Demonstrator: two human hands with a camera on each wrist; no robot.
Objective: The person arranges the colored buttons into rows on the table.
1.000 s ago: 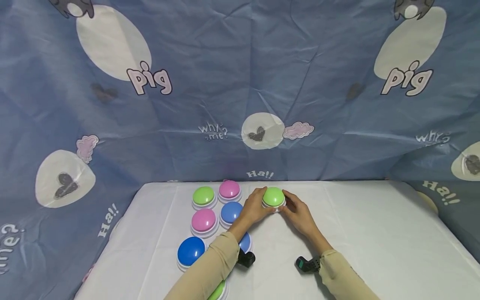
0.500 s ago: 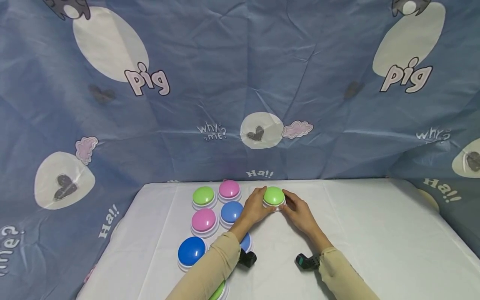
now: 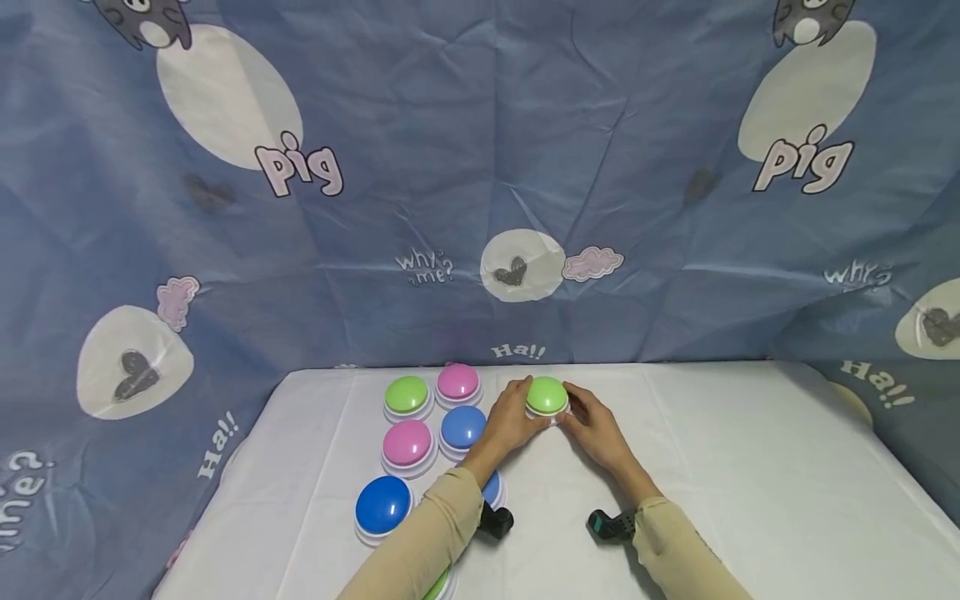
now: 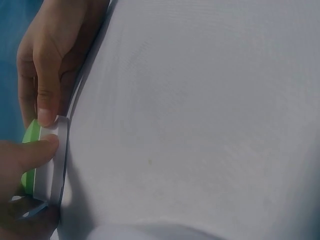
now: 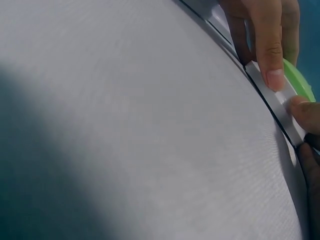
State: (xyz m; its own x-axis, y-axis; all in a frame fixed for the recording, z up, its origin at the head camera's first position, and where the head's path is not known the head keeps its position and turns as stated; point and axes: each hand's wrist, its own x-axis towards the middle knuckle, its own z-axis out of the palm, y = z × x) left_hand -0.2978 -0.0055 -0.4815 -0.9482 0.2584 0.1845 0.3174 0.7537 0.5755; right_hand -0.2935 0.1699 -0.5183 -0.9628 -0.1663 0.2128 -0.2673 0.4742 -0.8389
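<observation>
A green dome push button (image 3: pixel 547 395) with a white round base stands at the back of the white table, between my two hands. My left hand (image 3: pixel 513 421) grips its left side, thumb at the front of the base. On the opposite side my right hand (image 3: pixel 597 429) holds it the same way. In the left wrist view the thumbs press on the white base (image 4: pixel 46 170) of the button, whose green dome is partly covered by fingers. The right wrist view has the green dome (image 5: pixel 298 80) just above both thumbs.
Left of my hands, several more push buttons stand in rough columns: green (image 3: pixel 407 394), pink (image 3: pixel 458 382), pink (image 3: pixel 407 442), light blue (image 3: pixel 462 427) and dark blue (image 3: pixel 383 505). My left sleeve (image 3: pixel 420 533) partly covers others. A blue printed cloth (image 3: pixel 637 317) hangs behind the white table (image 3: pixel 750 467).
The head view tilts slightly. Both hands stay on the green push button, which keeps its place on the table.
</observation>
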